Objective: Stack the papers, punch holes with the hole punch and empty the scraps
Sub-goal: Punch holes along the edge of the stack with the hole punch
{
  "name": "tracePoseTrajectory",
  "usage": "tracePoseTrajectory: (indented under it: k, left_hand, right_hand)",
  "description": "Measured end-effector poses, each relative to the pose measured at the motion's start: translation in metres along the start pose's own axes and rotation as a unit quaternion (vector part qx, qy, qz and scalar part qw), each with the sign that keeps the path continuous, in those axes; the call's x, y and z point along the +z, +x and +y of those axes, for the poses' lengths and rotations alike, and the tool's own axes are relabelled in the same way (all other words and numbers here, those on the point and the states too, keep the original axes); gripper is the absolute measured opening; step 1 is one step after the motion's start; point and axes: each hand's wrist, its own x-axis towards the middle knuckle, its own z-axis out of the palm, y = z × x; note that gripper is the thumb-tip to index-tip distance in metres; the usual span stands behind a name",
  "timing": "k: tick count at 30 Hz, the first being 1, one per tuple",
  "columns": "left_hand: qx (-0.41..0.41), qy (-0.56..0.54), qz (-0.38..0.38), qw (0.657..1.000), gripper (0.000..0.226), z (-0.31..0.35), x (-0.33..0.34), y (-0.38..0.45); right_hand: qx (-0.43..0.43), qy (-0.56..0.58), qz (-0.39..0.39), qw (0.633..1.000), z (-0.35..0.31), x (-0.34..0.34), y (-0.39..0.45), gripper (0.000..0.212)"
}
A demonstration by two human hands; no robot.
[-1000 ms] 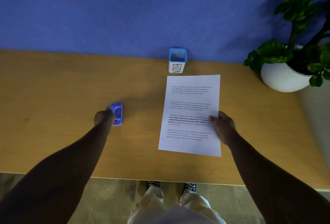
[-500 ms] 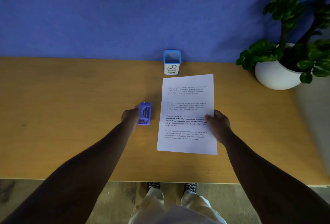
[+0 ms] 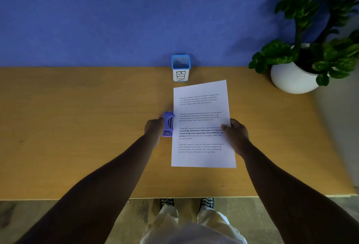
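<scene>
White printed papers (image 3: 202, 107) lie as one stack on the wooden desk (image 3: 77, 127), their top edge tilted slightly. My right hand (image 3: 236, 133) grips the stack's right edge, thumb on top. My left hand (image 3: 154, 128) holds a small purple hole punch (image 3: 168, 124) pressed against the stack's left edge at mid height; the paper edge covers part of the punch. A small blue-rimmed cup marked BIN (image 3: 180, 68) stands just behind the papers against the blue wall.
A white pot with a green plant (image 3: 295, 76) stands at the desk's back right. The desk's front edge runs below my forearms, with my shoes and the floor beyond it.
My left hand has slid the hole punch rightward across the desk until it meets the stack's left edge. My right hand has kept hold of the right edge, and the papers now sit slightly tilted.
</scene>
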Motion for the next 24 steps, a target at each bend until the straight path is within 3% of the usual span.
tracePoseTrajectory:
  k: [3, 8, 10, 13, 18, 24]
  left_hand:
    - [0.005, 0.009, 0.002, 1.000, 0.043, 0.001, 0.003, -0.003]
    - [0.037, 0.117, -0.001, 0.992, 0.042, 0.001, 0.004, -0.009]
    - [0.029, 0.126, 0.016, 0.991, 0.052, 0.004, 0.001, -0.015]
    - [0.080, 0.258, 0.026, 0.963, 0.060, 0.003, 0.003, -0.017]
    - [0.142, 0.351, 0.015, 0.925, 0.056, 0.007, 0.006, -0.020]
    - [0.121, 0.412, -0.011, 0.903, 0.049, 0.007, 0.012, -0.014]
  right_hand:
    - [0.002, 0.001, -0.004, 1.000, 0.001, -0.001, -0.001, 0.017]
    - [0.005, 0.002, -0.013, 1.000, 0.004, -0.003, -0.002, 0.018]
    - [0.005, 0.002, -0.011, 1.000, 0.005, -0.004, -0.001, 0.017]
    - [0.008, 0.005, -0.008, 1.000, 0.005, -0.005, 0.001, 0.017]
    - [0.015, 0.009, -0.013, 1.000, 0.007, -0.002, 0.002, 0.018]
    - [0.031, 0.039, -0.015, 0.999, 0.012, 0.001, 0.006, 0.019]
